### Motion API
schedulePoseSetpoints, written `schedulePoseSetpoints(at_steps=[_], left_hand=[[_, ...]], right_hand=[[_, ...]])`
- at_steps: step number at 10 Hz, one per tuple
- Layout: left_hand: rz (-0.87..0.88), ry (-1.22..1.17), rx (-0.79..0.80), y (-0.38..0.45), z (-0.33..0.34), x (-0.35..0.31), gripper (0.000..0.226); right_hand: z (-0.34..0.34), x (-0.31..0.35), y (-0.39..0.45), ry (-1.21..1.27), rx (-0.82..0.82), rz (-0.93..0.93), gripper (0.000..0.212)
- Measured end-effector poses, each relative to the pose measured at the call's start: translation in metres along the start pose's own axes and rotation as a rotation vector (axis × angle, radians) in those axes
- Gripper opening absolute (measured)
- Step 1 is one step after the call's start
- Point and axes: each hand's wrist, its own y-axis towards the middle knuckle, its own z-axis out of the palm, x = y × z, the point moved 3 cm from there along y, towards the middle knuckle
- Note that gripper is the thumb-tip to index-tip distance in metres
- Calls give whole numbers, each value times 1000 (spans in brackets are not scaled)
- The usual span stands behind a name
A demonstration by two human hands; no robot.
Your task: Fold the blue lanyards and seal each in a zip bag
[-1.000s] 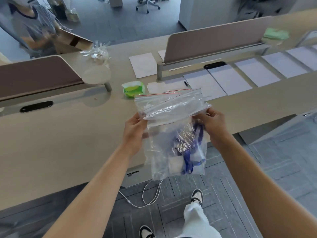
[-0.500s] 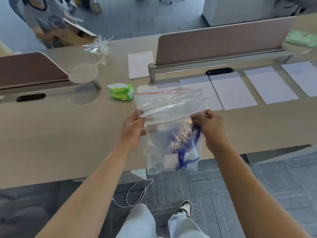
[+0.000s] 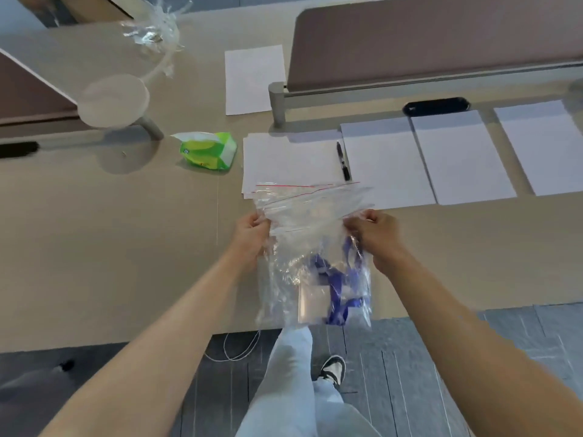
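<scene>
Pinching the zip bag (image 3: 312, 244) by both sides, left hand (image 3: 252, 236) and right hand (image 3: 377, 236) fingers keep it hung open-end up, so the blue lanyard (image 3: 339, 288) is held low for sealing.

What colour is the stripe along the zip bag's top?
Red, a thin line on the clear zip bag, seen in the head view.

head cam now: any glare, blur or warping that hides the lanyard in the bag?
Head view: glare and wrinkles on the zip bag break up the blue lanyard, though it reads through the plastic; the left hand and right hand are fairly sharp; wide-angle bowing bends the divider and desk edges.
</scene>
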Motion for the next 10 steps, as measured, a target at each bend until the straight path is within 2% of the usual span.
schedulePoseSetpoints(at_steps=[2, 4, 6, 8, 9, 10], left_hand=[[51, 170, 11, 149, 2, -12, 37], [49, 204, -11, 227, -2, -15, 34], [6, 240, -81, 253, -5, -10, 16], [-20, 218, -106, 249, -7, -13, 56], [38, 203, -96, 242, -9, -18, 68], [125, 299, -154, 223, -16, -25, 65]], right_hand=[[45, 13, 128, -145, -91, -5, 12], [78, 32, 190, -331, -155, -46, 6], [87, 38, 209, -414, -244, -58, 13], [92, 46, 204, -411, -228, -148, 53], [93, 57, 199, -347, -252, -231, 59], [94, 70, 188, -319, -262, -258, 56]])
